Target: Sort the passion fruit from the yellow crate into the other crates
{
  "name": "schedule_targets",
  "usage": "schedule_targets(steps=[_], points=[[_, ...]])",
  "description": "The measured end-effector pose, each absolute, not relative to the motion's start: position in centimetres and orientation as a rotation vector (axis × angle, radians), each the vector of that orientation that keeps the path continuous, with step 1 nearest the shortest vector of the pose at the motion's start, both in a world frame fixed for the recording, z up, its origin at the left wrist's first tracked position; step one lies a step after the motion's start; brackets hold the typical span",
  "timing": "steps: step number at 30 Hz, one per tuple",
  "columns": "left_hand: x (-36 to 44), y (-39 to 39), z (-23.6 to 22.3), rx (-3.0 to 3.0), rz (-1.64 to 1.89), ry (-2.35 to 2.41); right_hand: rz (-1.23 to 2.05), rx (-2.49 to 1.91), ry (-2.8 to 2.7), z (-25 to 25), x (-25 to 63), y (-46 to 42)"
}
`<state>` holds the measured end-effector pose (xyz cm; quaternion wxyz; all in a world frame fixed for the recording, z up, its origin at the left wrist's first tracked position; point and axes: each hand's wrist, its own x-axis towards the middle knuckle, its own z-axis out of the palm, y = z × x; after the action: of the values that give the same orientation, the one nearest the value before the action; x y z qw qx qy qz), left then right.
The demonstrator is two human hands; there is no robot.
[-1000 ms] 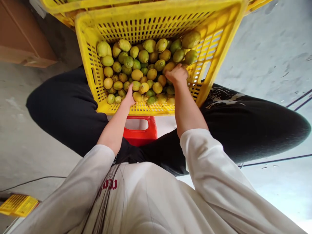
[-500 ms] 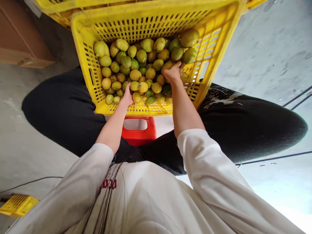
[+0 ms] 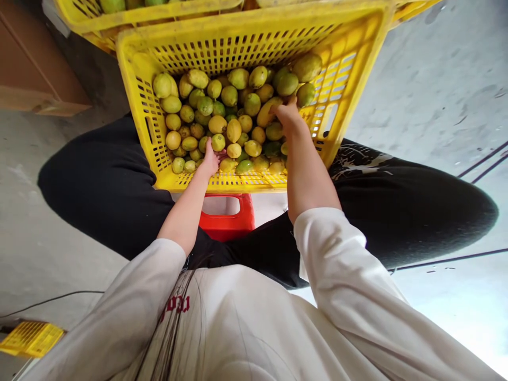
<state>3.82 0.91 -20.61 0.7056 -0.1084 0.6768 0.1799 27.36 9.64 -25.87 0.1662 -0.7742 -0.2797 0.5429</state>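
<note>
A yellow plastic crate (image 3: 254, 47) in front of me holds a pile of green and yellow lemons (image 3: 218, 125). My left hand (image 3: 211, 159) lies at the pile's near side, thumb up beside a yellow-green lemon (image 3: 218, 142), fingers spread toward the right among the fruit. On the pile's right side is my right hand (image 3: 289, 114). Its thumb stretches left against a long yellow lemon (image 3: 266, 112), and its other fingers reach beside a green lemon (image 3: 306, 94), partly hidden. A larger lemon (image 3: 307, 67) sits in the far right corner.
Behind stands another yellow crate (image 3: 159, 11) with more fruit. A red plastic stool (image 3: 228, 225) is below the near rim, between my legs. A cardboard box (image 3: 35, 69) is at left, a small yellow crate (image 3: 34, 337) at lower left. Cables (image 3: 452, 259) cross the floor.
My right hand has shifted slightly right, baring more of the long yellow lemon. Some lemons between the hands have rolled and turned. My left hand has moved slightly right, its fingers now showing more.
</note>
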Motion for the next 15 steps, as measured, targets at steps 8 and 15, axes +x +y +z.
schedule_targets(steps=[8, 15], points=[[4.5, 0.5, -21.2, -0.291, 0.538, 1.414, 1.49, -2.223, -1.106, -25.2, 25.8, 8.3], [5.0, 0.0, -21.6, -0.314, 0.591, 1.394, 1.595, -2.073, -1.31, -24.2, 24.3, 8.7]])
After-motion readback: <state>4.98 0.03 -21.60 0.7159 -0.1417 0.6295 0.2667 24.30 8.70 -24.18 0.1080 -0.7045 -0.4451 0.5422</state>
